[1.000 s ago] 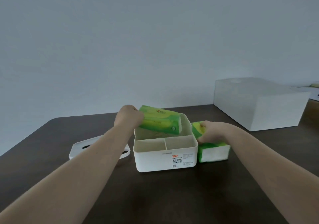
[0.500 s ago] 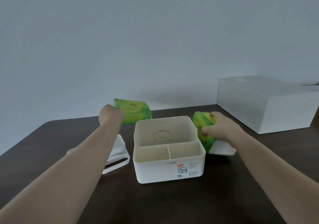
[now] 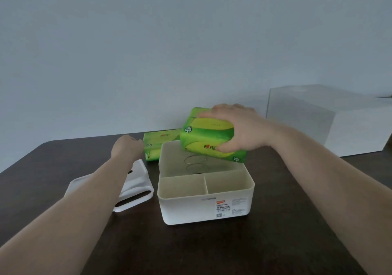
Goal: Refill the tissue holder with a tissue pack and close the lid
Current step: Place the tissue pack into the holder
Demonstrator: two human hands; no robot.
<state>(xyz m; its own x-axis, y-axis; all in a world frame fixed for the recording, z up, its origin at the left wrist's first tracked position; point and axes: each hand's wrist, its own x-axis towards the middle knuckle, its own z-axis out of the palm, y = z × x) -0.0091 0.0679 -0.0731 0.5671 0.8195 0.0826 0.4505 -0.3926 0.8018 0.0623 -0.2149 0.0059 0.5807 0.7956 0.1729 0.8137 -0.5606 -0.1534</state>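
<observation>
The white tissue holder (image 3: 205, 209) stands open mid-table, with a metal spring (image 3: 195, 164) in its back compartment and two empty front compartments. My right hand (image 3: 239, 130) grips a green tissue pack (image 3: 207, 139) from above and holds it tilted over the back compartment, its lower edge at the rim. My left hand (image 3: 127, 149) is closed on the left end of a second green pack (image 3: 159, 145), which rests on the table behind the holder's left corner. The white lid (image 3: 137, 190) lies left of the holder, partly under my left forearm.
A large frosted white box (image 3: 331, 122) sits at the back right of the dark wooden table (image 3: 212, 249). A plain wall runs close behind the table's far edge.
My left hand took its pack out of the holder and set it down behind the left corner. My right hand lifted the other pack from the holder's right side to above the back compartment.
</observation>
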